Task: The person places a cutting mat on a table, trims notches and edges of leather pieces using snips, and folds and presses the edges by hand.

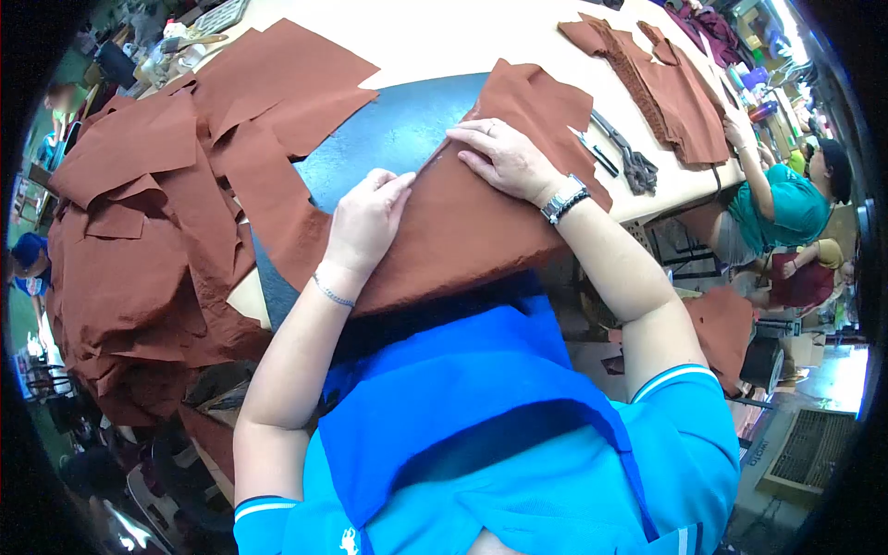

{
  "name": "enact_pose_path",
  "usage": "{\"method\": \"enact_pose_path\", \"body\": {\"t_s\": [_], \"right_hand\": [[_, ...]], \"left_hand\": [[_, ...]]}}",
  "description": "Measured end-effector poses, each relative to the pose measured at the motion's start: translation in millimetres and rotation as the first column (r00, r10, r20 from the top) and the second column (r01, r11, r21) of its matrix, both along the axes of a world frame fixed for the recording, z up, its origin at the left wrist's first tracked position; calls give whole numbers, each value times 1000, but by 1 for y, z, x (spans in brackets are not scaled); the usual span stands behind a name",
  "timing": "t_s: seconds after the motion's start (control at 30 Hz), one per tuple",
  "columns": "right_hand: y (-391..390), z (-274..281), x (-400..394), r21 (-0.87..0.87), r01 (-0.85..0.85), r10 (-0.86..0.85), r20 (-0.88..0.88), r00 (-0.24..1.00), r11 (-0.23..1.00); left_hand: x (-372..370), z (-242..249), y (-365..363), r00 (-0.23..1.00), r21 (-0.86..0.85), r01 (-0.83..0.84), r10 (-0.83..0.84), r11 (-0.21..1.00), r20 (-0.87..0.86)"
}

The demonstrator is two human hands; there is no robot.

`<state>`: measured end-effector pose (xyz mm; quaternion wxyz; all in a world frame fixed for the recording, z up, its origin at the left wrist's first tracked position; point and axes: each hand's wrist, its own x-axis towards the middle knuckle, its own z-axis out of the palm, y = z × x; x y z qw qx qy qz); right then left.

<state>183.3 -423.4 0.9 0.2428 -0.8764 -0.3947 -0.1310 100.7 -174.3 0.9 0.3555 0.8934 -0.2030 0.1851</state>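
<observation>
A large reddish-brown piece of material (481, 217) lies in front of me, partly over a dark, shiny board (393, 120). My left hand (368, 217) pinches the near-left part of its narrow folded edge between thumb and fingers. Farther along the same edge, my right hand (504, 159) rests on the piece with its fingers bent, the fingertips at the fold; whether they grip it cannot be made out. Black-handled scissors (638, 171) and a thin dark tool (599, 155) lie to the right of the piece.
Brown pieces (129, 268) are heaped at the left, with flat ones (287, 79) behind. More brown pieces (661, 88) lie on the pale table (435, 37) at the back right. A person in teal (786, 208) is at the right edge; others are beyond. A brush (194, 42) lies upper left.
</observation>
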Motion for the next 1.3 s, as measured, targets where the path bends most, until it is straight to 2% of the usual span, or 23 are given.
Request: {"method": "enact_pose_path", "body": {"t_s": [0.13, 0.23, 0.33, 0.37, 0.47, 0.53, 0.6, 0.63, 0.7, 0.73, 0.77, 0.8, 1.0, 1.1, 1.2, 1.3], "right_hand": [[0, 0, 2, -85, -27, 32, 58, 998, 996], [1, -2, 1, -122, -28, 30, 16, 999, 992], [14, 28, -29, -410, 3, 7, 21, 1000, 912], [15, 25, -33, -442, -22, -3, -56, 998, 897], [12, 23, -35, -480, 59, -62, 10, 998, 875], [3, 22, -21, -455, 174, -186, 18, 982, 873], [-8, 19, -4, -455, 275, -255, 107, 961, 847], [-8, 15, -3, -396, 315, -226, 257, 940, 862], [6, 23, -11, -274, 83, -56, 107, 993, 958], [17, 24, -18, -197, -35, 43, 39, 998, 980], [27, 18, -27, -151, -138, 155, 104, 982, 979], [37, 20, -41, -140, -177, 180, 11, 984, 974], [46, 6, -48, -134, -138, 144, 31, 989, 981], [48, 13, -57, -250, -121, 141, 63, 988, 961], [52, 20, -68, -293, -66, 84, 48, 995, 954], [58, 15, -71, -291, -67, 100, 97, 990, 954]], "left_hand": [[-9, -2, 6, 998, 109, -19, 12, 994, 64], [-13, -2, 7, 997, 167, -55, 45, 984, 62], [-12, -7, 6, 995, 167, -66, 53, 984, 84], [-13, -6, 5, 994, 170, -74, 59, 983, 92], [-13, -3, 5, 992, 174, -84, 65, 981, 111], [-13, -1, 5, 991, 162, -75, 55, 984, 124], [-13, -1, 6, 989, 174, -76, 52, 982, 137], [-13, -1, 6, 988, 180, -74, 48, 981, 143], [-11, 0, 5, 987, 176, -68, 40, 982, 156], [-11, 0, 6, 987, 174, -65, 38, 983, 158], [-13, 0, 7, 989, 184, -65, 39, 981, 145], [-14, 1, 7, 990, 192, -66, 41, 979, 133], [-29, 11, 28, 999, 260, -47, 39, 964, 33], [-35, 10, 34, 998, 309, -70, 67, 949, 20], [-39, 9, 36, 996, 360, -84, 91, 929, -2], [-39, 16, 39, 988, 383, -96, 134, 919, -74]]}}
